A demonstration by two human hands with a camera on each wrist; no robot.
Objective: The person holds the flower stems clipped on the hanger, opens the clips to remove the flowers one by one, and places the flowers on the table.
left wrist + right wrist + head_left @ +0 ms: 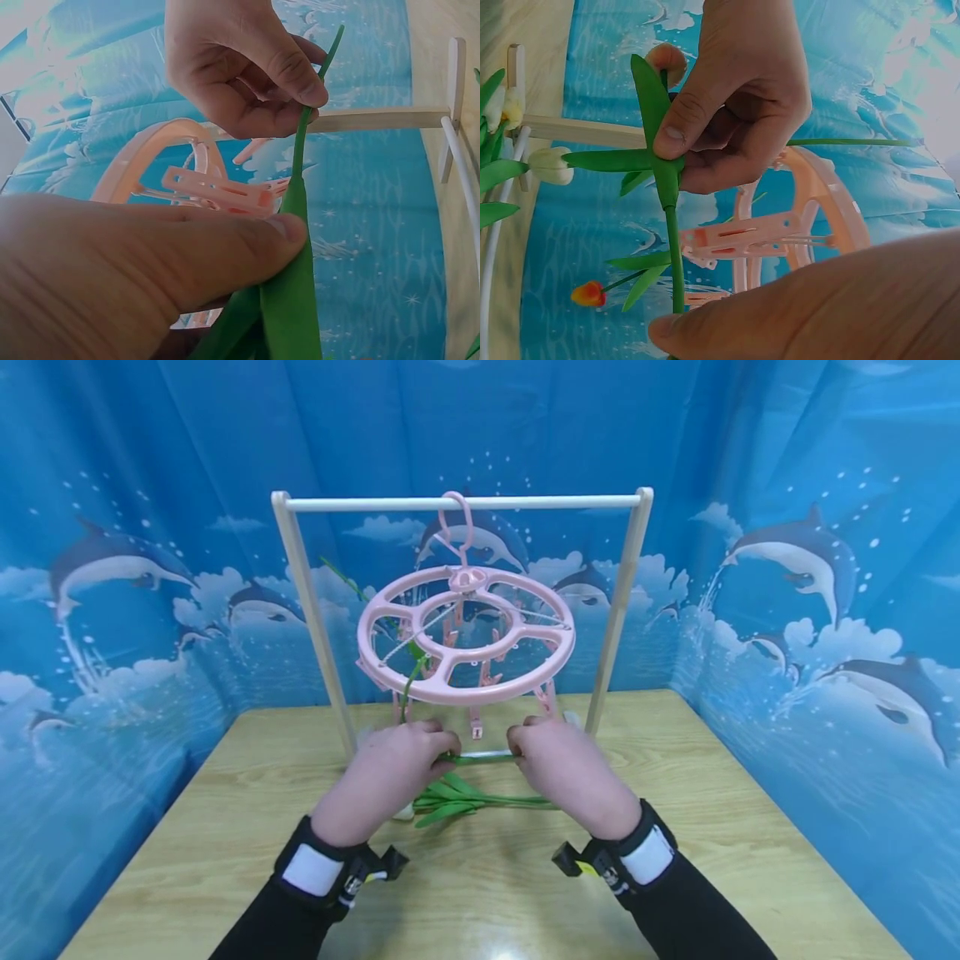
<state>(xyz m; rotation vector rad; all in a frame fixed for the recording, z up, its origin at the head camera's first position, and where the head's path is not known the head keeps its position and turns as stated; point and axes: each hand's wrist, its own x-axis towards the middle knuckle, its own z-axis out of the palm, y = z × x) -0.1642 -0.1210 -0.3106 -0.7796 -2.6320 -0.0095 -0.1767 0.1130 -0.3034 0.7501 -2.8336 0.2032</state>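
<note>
My left hand [408, 760] pinches the green leaves [656, 120] of an artificial tulip between thumb and fingers. At the stem's [300, 146] other end, my right hand [566, 768] pinches it, so the stem stretches level between both hands. Its bloom cannot be made out. Just behind the hands hangs a pink round clip hanger [467, 695], with pink clothes pegs [217, 191] below its ring. An orange-red tulip [589, 294] with green leaves hangs bloom-down near the pegs. Another green stem [414, 677] passes through the ring on the left.
The hanger hooks over the white bar [360, 504] of a wooden-legged stand [621, 610]. Below my hands, more tulip leaves and stems [453, 797] lie on the wooden table [465, 893]. White blooms [551, 165] show low by the stand. Blue dolphin-print curtains [480, 427] enclose the table.
</note>
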